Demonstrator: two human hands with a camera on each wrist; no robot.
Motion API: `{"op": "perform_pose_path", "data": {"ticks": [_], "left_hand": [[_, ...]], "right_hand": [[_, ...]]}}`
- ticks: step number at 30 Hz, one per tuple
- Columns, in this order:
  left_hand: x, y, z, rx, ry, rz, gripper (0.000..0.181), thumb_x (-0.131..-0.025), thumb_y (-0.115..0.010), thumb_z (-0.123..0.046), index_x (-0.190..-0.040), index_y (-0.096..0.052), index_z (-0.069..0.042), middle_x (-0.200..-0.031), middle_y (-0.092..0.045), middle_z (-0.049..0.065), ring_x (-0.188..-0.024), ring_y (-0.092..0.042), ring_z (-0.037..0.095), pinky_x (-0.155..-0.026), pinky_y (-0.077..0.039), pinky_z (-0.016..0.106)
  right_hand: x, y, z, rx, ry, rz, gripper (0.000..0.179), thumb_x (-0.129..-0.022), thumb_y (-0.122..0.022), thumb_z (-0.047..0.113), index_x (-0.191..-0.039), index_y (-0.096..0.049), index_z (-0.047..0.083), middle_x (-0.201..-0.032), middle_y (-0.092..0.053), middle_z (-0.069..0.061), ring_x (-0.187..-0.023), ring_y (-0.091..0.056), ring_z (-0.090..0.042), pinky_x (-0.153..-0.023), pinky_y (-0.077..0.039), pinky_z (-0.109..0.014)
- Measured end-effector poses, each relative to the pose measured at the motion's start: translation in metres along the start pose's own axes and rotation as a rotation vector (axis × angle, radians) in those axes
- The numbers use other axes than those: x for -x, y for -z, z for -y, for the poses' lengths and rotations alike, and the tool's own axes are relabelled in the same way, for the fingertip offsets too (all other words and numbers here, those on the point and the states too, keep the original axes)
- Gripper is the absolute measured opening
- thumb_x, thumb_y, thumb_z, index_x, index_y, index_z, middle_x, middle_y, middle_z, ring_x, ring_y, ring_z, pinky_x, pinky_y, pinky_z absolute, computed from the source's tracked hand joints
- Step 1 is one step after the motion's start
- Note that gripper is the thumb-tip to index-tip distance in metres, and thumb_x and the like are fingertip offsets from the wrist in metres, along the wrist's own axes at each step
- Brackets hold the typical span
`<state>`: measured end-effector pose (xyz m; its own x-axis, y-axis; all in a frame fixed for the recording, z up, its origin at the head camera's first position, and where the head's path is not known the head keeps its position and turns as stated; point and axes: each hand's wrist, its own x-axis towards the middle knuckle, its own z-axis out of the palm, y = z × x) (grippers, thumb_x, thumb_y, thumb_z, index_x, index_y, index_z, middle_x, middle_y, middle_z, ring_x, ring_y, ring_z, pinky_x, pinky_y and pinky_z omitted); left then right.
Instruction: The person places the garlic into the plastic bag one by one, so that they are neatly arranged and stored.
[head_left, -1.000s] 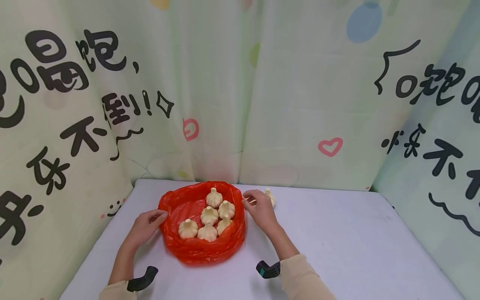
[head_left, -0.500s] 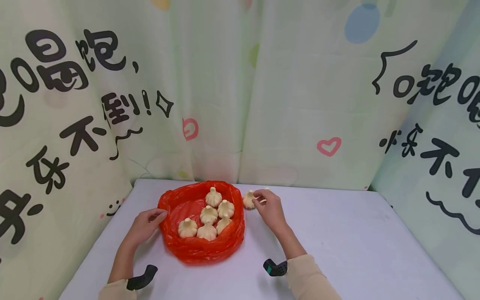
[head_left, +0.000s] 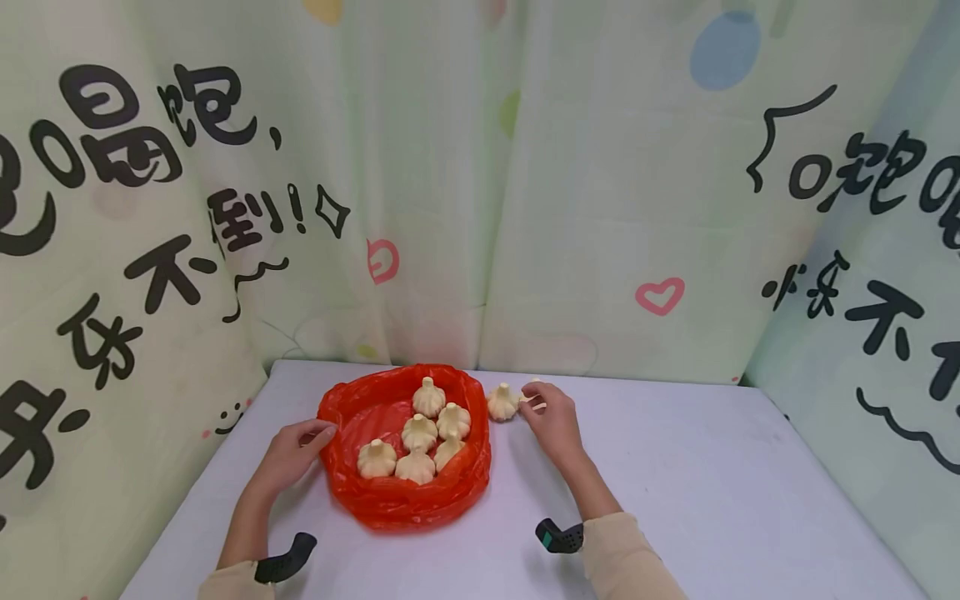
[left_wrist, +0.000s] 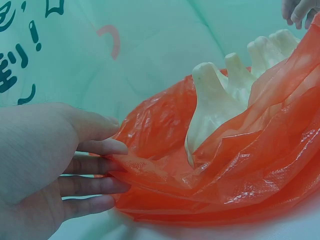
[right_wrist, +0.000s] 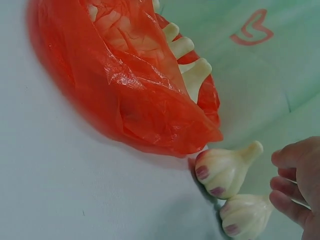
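Note:
A red plastic bag (head_left: 408, 510), its rim rolled down, sits on the table and holds several garlic bulbs (head_left: 418, 433). My left hand (head_left: 291, 457) is at the bag's left side, its extended fingers (left_wrist: 95, 185) touching the red plastic. To the right of the bag, one garlic bulb (head_left: 502, 403) stands on the table, and a second garlic bulb (right_wrist: 246, 216) stands beside it. My right hand (head_left: 553, 421) is by this second bulb, which it mostly hides in the head view. In the right wrist view its loosely bent fingers come right up to that bulb, with a gap below the thumb.
The white table (head_left: 675, 483) reaches back to a pale printed curtain (head_left: 577, 208). Lettered curtain panels flank it on the left and right. A black wrist device (head_left: 558, 536) is strapped at each sleeve.
My right hand has moved rightward from the bag's edge, uncovering the garlic bulb next to the bag and now overlapping the farther one. My left hand has stayed at the bag.

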<state>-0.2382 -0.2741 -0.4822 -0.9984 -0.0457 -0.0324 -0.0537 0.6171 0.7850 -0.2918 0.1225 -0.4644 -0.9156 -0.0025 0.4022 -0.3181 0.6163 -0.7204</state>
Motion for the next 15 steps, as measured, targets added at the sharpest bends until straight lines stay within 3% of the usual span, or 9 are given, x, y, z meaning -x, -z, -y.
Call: {"op": "perform_pose_path", "data": {"ticks": [10, 15], "left_hand": [[0.002, 0.0, 0.0, -0.007, 0.007, -0.005, 0.038, -0.098, -0.056, -0.031, -0.125, -0.062, -0.006, -0.122, -0.064, 0.016, -0.109, -0.058, 0.027, -0.087, -0.057, 0.038], [0.001, 0.0, 0.0, -0.011, -0.003, -0.009, 0.038, -0.098, -0.056, -0.031, -0.125, -0.062, -0.006, -0.123, -0.064, 0.016, -0.109, -0.058, 0.028, -0.088, -0.057, 0.039]], "right_hand": [[-0.004, 0.005, -0.014, -0.032, 0.031, -0.077, 0.022, -0.081, -0.073, -0.002, -0.102, -0.068, -0.004, -0.099, -0.07, -0.017, -0.083, -0.069, -0.029, -0.073, -0.059, -0.039], [-0.009, 0.008, -0.017, -0.007, 0.025, -0.084, 0.022, -0.082, -0.071, -0.001, -0.103, -0.069, -0.003, -0.099, -0.07, -0.019, -0.087, -0.067, -0.031, -0.078, -0.057, -0.044]]}}
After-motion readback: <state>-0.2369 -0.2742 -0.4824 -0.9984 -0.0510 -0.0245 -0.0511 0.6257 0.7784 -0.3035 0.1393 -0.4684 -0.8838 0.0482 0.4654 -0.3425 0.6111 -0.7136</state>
